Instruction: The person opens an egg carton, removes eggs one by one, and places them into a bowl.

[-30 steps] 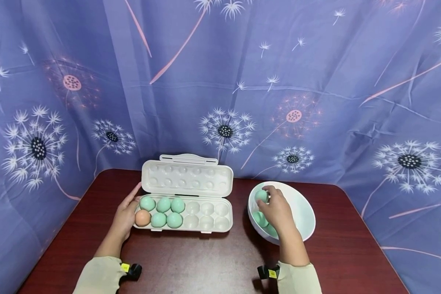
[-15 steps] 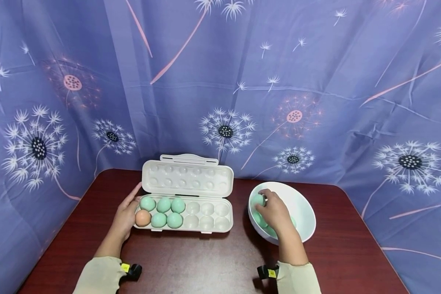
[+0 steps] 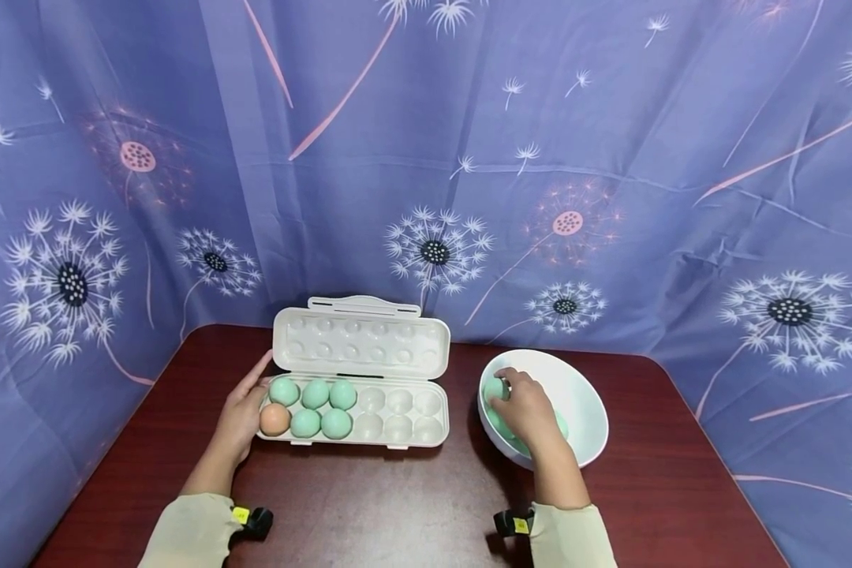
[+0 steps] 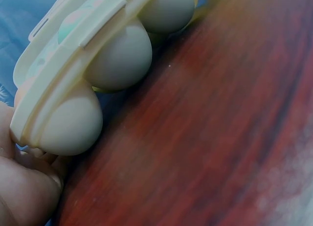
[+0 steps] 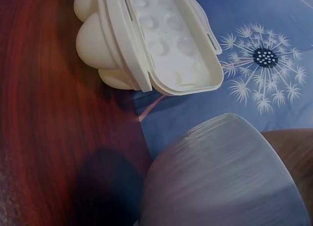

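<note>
My right hand (image 3: pixel 527 404) reaches into a white bowl (image 3: pixel 588 410), thumb and fingers pinching a green egg (image 3: pixel 495 389) near the bowl's left wall. Other green eggs (image 3: pixel 562 424) lie lower in the bowl, partly hidden by that hand. My left hand (image 3: pixel 240 414) rests against the left end of a white egg carton (image 3: pixel 401 427) with its fingers mostly straight; some are hidden beside the carton. The lid (image 3: pixel 362 343) stands raised. One brown egg (image 3: pixel 274 420) and several green eggs (image 3: pixel 315 394) fill the left half; the right-hand cups hold none.
Both containers stand on a dark red-brown table (image 3: pixel 369 505), a gap between them. A blue dandelion-print curtain (image 3: pixel 341 189) hangs behind and at both sides. In the right wrist view the bowl's outer wall (image 5: pixel 220 177) hides the right fingers.
My right hand has shifted a little left and lower in the bowl, with the pinched green egg. The left hand and the carton have stayed put.
</note>
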`<act>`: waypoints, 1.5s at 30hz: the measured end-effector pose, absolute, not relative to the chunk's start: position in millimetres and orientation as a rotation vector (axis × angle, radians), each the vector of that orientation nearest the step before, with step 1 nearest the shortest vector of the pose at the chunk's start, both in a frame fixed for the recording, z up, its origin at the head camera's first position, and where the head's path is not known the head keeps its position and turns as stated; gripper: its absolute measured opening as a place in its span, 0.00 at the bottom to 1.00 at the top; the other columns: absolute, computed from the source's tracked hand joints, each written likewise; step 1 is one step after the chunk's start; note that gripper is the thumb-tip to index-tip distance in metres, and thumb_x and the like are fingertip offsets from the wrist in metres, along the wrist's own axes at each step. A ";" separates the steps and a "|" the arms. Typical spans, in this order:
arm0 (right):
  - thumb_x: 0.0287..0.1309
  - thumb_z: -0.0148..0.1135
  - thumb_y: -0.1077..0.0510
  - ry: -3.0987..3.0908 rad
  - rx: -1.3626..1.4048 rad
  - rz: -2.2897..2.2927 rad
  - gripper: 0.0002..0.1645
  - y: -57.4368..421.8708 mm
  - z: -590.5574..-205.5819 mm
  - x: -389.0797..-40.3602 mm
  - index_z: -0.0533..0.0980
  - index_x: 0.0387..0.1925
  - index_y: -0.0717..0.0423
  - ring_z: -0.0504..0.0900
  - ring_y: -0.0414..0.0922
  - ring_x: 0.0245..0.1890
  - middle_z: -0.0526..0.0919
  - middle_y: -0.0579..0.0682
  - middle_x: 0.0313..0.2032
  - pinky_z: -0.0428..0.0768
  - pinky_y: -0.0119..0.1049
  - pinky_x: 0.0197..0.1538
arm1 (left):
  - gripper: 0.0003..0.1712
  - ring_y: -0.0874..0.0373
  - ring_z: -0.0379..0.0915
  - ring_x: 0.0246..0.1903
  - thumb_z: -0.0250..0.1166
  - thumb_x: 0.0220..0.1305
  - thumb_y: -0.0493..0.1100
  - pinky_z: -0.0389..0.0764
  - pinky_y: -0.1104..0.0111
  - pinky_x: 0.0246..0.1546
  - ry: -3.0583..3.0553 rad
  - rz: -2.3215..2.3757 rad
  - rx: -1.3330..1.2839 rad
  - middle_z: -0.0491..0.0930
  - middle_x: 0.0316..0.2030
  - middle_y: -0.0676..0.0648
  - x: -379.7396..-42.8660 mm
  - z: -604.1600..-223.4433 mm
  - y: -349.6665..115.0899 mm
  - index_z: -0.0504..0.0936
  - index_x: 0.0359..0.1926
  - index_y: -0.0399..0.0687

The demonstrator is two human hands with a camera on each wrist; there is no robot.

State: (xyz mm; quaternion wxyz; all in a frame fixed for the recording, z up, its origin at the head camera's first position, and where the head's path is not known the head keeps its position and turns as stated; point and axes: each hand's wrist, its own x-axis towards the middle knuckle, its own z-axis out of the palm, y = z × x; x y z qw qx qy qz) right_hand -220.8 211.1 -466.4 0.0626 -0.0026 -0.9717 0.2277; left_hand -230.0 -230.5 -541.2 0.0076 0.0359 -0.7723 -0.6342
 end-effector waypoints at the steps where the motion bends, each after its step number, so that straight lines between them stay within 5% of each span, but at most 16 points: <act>1: 0.48 0.67 0.57 -2.940 -0.009 0.678 0.28 211.2 -467.2 -221.0 0.76 0.53 0.56 0.79 0.59 0.45 0.82 0.60 0.45 0.74 0.53 0.48 | 0.29 0.77 0.64 0.53 0.38 0.77 0.46 0.63 0.87 0.51 -2.415 -1.986 0.114 0.68 0.65 0.39 -230.1 -541.4 -230.6 0.52 0.73 0.76; 45: 0.50 0.67 0.55 -3.021 0.006 0.598 0.27 212.5 -466.6 -221.0 0.79 0.52 0.62 0.77 0.63 0.50 0.81 0.65 0.48 0.74 0.55 0.54 | 0.29 0.78 0.66 0.52 0.39 0.77 0.45 0.65 0.86 0.50 -2.396 -1.991 0.084 0.69 0.64 0.38 -229.7 -541.2 -230.3 0.52 0.74 0.75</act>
